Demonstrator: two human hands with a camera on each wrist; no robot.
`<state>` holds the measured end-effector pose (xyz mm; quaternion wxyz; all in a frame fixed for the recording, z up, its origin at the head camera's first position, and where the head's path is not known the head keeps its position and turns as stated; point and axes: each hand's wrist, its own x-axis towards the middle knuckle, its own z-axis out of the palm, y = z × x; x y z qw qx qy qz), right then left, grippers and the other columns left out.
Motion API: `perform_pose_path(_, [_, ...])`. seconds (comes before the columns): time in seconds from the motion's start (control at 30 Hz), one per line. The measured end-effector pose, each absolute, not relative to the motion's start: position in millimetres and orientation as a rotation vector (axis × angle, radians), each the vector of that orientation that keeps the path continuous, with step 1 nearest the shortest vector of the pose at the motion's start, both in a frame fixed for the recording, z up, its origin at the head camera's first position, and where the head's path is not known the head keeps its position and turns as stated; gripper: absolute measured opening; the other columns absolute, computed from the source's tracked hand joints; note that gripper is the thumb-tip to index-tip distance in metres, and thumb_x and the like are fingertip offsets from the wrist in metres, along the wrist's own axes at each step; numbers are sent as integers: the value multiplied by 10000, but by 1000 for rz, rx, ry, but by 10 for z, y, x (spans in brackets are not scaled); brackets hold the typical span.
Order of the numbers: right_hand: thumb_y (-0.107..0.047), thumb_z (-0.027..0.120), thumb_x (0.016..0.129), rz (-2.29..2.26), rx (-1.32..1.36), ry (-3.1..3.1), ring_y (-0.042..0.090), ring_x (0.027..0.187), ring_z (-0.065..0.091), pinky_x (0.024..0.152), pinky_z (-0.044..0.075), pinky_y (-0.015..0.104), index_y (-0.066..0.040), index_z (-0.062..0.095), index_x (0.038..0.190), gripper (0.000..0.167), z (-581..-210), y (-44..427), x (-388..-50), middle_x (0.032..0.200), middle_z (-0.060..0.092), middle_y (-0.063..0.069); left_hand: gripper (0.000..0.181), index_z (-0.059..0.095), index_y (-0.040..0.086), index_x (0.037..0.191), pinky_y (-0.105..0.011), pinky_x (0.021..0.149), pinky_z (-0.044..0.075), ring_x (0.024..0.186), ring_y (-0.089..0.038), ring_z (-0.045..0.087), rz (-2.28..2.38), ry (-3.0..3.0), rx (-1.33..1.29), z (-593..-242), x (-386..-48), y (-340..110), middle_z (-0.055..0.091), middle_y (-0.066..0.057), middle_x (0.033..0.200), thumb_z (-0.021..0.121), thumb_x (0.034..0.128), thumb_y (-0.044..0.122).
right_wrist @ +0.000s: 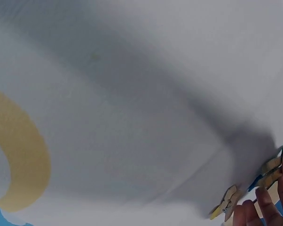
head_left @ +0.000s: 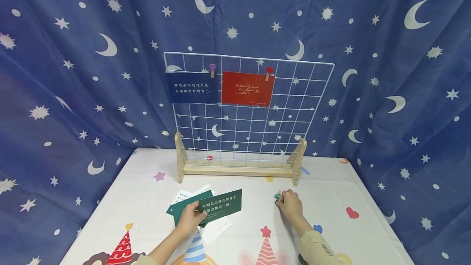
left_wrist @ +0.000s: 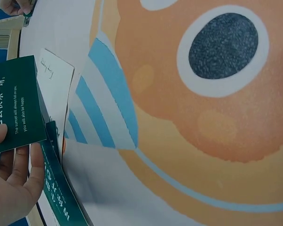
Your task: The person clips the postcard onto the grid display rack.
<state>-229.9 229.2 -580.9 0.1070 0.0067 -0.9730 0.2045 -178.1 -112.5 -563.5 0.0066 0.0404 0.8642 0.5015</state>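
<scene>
My left hand (head_left: 190, 219) pinches a dark green postcard (head_left: 224, 203) with white Chinese writing between thumb and fingers. Under it lies a loose pile with another green card (head_left: 176, 209) and white cards (head_left: 217, 230). In the left wrist view, the held postcard (left_wrist: 20, 103) overlaps the pile's edge. On the right, my right hand (head_left: 291, 204) is low at the table, its thumb and fingertips pinching a small wooden clothespin (right_wrist: 271, 169) with green and blue on it. A second clothespin (right_wrist: 226, 200), with a yellow part, lies beside the fingers. The fingers partly hide the pinched clothespin.
A white wire grid (head_left: 250, 134) stands on a wooden base (head_left: 239, 171) behind the hands. A blue card (head_left: 193, 93) and a red card (head_left: 246, 93) hang from it by heart clothespins. A printed white cloth (head_left: 331, 199) covers the table; a blue starry curtain surrounds it.
</scene>
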Motion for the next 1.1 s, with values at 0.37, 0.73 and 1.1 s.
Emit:
perform_pose_path(0.37, [-120, 794, 708, 695, 34, -2828, 129, 606, 403, 516, 334, 240, -94, 495, 599, 319, -5767, 2297, -2267, 636, 446, 1, 173, 605, -89, 984, -227, 583, 503, 706, -138, 564, 1584, 2716, 87, -5643, -1779, -1148, 630, -100, 814, 639, 826, -26])
perform_pose_path(0.73, [-64, 726, 786, 781, 49, -2790, 102, 494, 435, 449, 357, 220, -14, 556, 784, 176, -5783, 2308, -2267, 572, 540, 21, 248, 541, -130, 1122, -352, 707, 587, 873, -364, 685, 1696, 2625, 170, -5675, -1777, -1157, 677, -281, 972, 547, 890, -43])
perform_pose_path(1.1, [15, 698, 781, 992, -8, -2782, 176, 650, 600, 571, 530, 278, 101, 667, 899, 150, -5744, 2356, -2269, 732, 666, 134, 409, 446, -89, 1230, -337, 586, 582, 837, -334, 662, 1652, 2645, 43, -5614, -1800, -1117, 618, -306, 1041, 559, 837, -103])
